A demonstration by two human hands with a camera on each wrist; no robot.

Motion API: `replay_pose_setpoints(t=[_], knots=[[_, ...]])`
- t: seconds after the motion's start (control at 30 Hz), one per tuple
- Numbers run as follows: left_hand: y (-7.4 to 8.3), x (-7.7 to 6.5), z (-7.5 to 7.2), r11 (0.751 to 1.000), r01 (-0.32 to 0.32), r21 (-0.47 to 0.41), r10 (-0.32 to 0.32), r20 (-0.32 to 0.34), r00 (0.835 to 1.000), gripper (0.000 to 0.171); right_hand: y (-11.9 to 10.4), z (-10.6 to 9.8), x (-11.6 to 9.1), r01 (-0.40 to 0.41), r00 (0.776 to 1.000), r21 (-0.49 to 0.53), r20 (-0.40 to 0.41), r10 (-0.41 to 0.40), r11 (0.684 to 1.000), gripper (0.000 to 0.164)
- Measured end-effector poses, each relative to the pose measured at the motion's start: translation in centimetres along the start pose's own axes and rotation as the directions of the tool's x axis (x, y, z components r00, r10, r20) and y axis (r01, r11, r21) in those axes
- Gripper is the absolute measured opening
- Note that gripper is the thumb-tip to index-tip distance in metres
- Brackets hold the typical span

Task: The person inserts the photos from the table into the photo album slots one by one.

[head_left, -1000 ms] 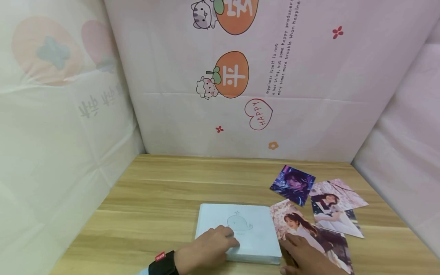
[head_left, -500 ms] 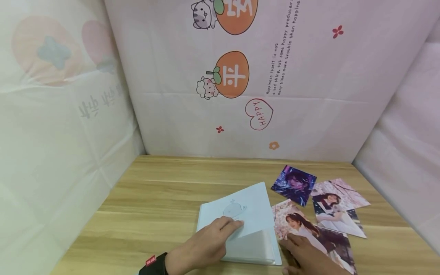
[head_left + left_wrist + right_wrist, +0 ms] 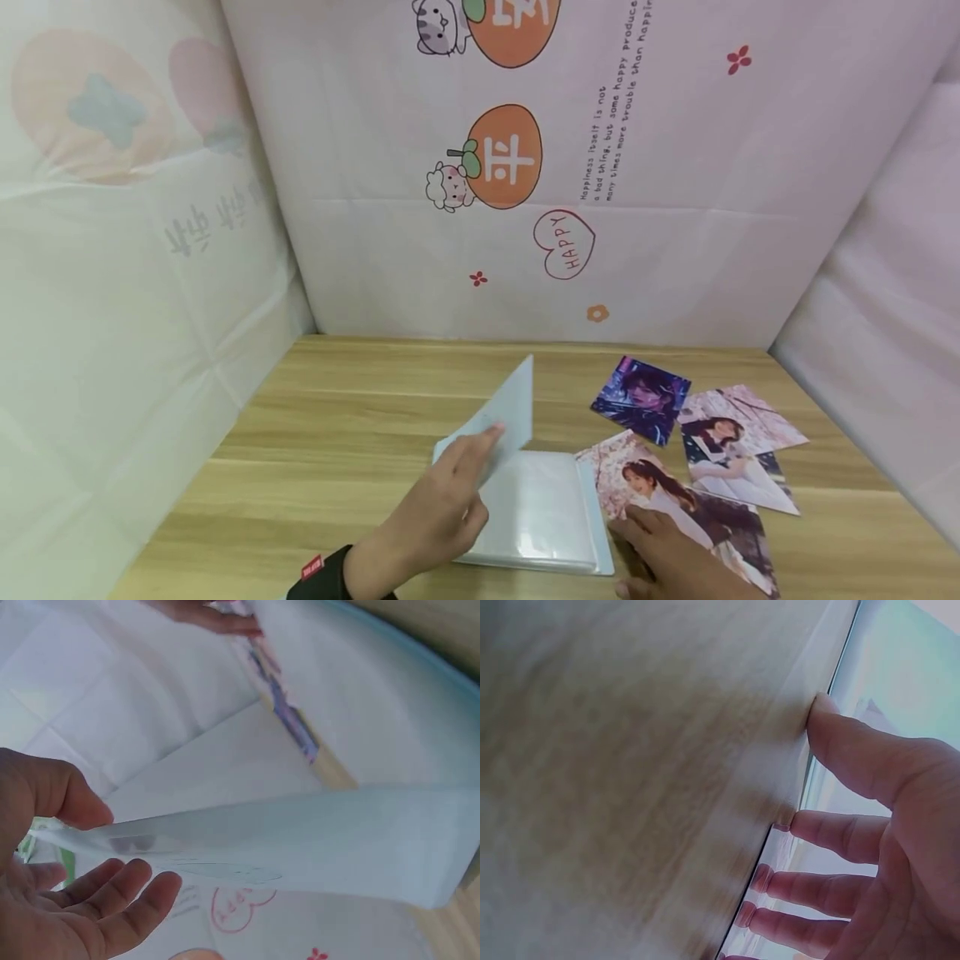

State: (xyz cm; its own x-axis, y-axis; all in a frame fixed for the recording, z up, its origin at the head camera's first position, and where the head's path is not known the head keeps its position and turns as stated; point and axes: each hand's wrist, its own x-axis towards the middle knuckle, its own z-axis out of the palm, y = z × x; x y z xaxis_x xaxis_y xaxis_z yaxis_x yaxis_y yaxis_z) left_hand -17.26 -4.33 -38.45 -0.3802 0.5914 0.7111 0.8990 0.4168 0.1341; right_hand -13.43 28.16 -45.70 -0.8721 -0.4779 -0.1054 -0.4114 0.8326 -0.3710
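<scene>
The photo album (image 3: 543, 517) lies on the worktop (image 3: 337, 433) between the two hands, just in front of the left hand (image 3: 435, 508) and beside the right hand (image 3: 667, 554). Its pale blue front cover (image 3: 513, 408) stands up at a steep slant, hinged along the album's left side, and clear glossy sleeves lie bare to the right of it. The left hand holds this cover: in the left wrist view the thumb is on one side and the fingers on the other, a narrow pinch, with the sheet reaching well past the fingertips. A faint line drawing shows on the cover there.

The left forearm comes in from the bottom edge, a black band (image 3: 322, 579) round the wrist, and the hand points up and to the right, its index finger nearly straight along the cover.

The right hand grips nothing that shows; its thumb is spread wide from its fingers, which bend down with their tips at the left edge of a large photo (image 3: 611, 467), close by the album's right edge. Whether they touch the album, I cannot tell. Beyond that photo lie a purple picture (image 3: 642, 400) and a cherry-blossom photo (image 3: 750, 417) overlapping a darker photo (image 3: 780, 483).
</scene>
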Motion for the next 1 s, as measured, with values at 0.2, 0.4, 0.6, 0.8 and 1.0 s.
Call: replay_pose_setpoints(t=[0.2, 0.4, 0.6, 0.8, 1.0], knots=[[-0.1, 1.1, -2.2, 0.998, -0.026, -0.064, 0.016, -0.159, 0.987, 0.079, -0.4, -0.4, 0.0, -0.017, 1.0, 0.002, 0.009, 0.017, 1.0, 0.072], [0.0, 1.8, -3.4, 0.997, -0.044, -0.064, 0.03, -0.194, 0.981, 0.07, -0.2, -0.3, 0.0, -0.025, 1.0, 0.027, 0.016, 0.025, 0.999, 0.072], [0.0, 1.7, -3.9, 0.998, -0.029, -0.062, 0.016, -0.2, 0.98, 0.062, 0.0, 0.0, 0.0, -0.011, 1.0, 0.035, 0.019, 0.01, 0.999, 0.071], [-0.4, 1.1, -5.4, 0.997, 0.059, -0.052, -0.071, -0.269, 0.96, 0.044, 0.1, 0.0, -0.1, 0.007, 1.0, 0.028, 0.017, -0.008, 1.0, 0.072], [-1.0, -0.1, -7.4, 0.981, 0.193, -0.014, -0.187, -0.334, 0.924, 0.038, 0.0, 0.0, 0.1, 0.001, 1.0, 0.015, 0.017, -0.001, 1.0, 0.072]])
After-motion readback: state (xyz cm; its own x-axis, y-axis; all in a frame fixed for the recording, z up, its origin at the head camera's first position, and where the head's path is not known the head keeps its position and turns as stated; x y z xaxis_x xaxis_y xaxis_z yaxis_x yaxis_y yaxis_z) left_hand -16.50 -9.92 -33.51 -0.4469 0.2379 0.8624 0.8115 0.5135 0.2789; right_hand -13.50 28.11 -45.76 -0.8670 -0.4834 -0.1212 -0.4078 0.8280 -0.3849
